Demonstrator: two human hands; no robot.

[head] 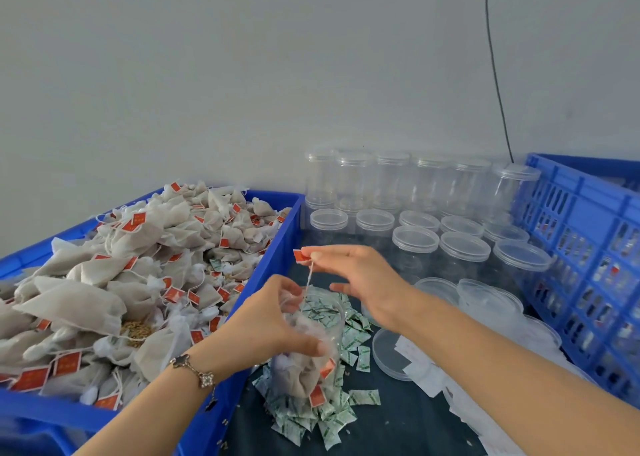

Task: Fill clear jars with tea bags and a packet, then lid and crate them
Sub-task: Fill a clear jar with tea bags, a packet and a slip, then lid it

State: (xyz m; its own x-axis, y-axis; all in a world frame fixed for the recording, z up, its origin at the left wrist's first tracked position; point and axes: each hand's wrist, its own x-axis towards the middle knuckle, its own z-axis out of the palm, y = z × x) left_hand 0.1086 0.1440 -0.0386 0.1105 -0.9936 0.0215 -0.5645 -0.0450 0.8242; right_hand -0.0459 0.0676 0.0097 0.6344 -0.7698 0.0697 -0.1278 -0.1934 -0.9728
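My left hand (277, 320) grips a clear jar (304, 362) tilted over the dark table; tea bags with red tags fill its lower part. My right hand (360, 282) pinches a red tag (300, 256) above the jar's mouth, and its white string (309, 275) runs down into the jar. Small white-and-green packets (349, 337) lie heaped around and under the jar. A loose clear lid (389, 353) lies flat just right of the jar.
A blue bin (277, 247) heaped with tea bags (121, 282) fills the left. Several lidded empty jars (415, 213) stand stacked at the back against the wall. A blue slatted crate (588, 265) on the right holds filled jars. White paper slips (422, 369) lie under my right forearm.
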